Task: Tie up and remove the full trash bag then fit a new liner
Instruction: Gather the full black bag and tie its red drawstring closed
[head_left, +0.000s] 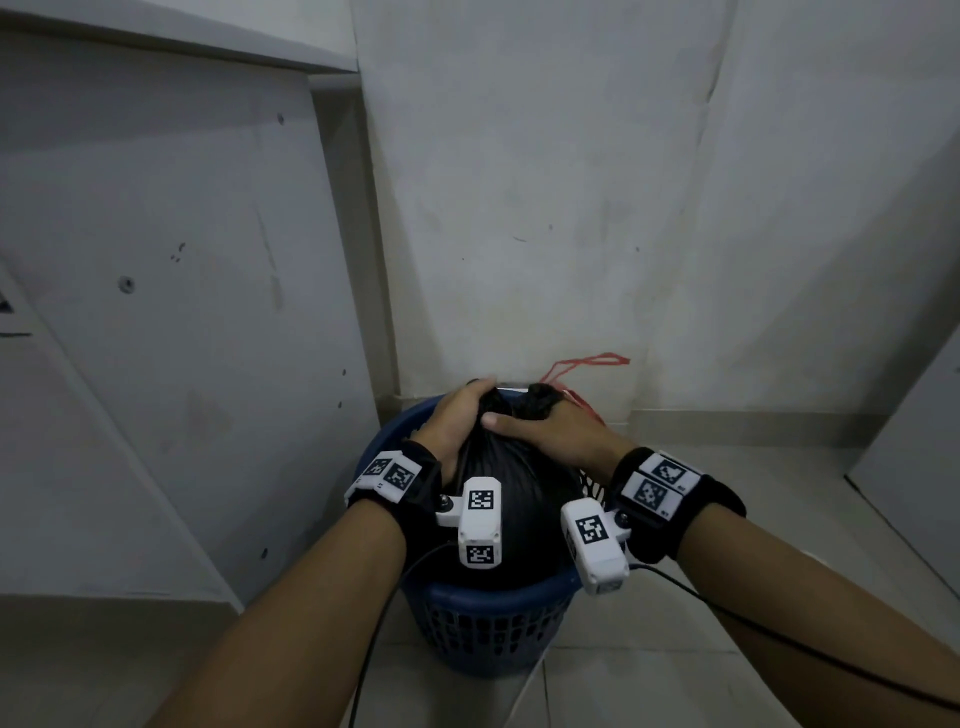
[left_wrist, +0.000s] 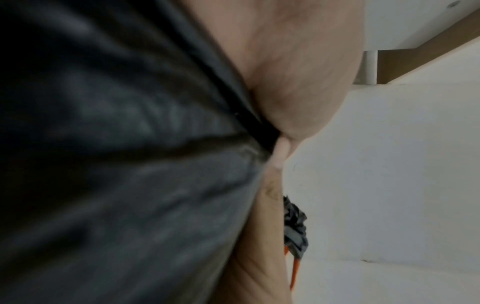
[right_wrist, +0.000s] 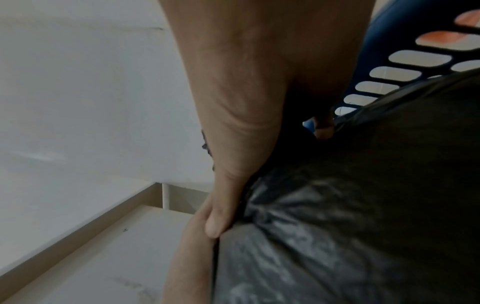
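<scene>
The gathered neck of the black trash bag (head_left: 511, 499) is gripped by the left hand (head_left: 457, 418) at 10 o'clock and the right hand (head_left: 558, 428) at 2 o'clock, fingers curled. The bag is seated in a blue slotted basket (head_left: 483, 618); red drawstrings (head_left: 587, 364) are seen at 1 o'clock.

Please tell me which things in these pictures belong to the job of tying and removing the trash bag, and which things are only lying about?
Belong to the job:
- black trash bag, gathered at its neck
- blue slotted bin holding it
- left hand and right hand, both gripping the neck

Only lying about:
- red string behind the bin, by the wall
</scene>
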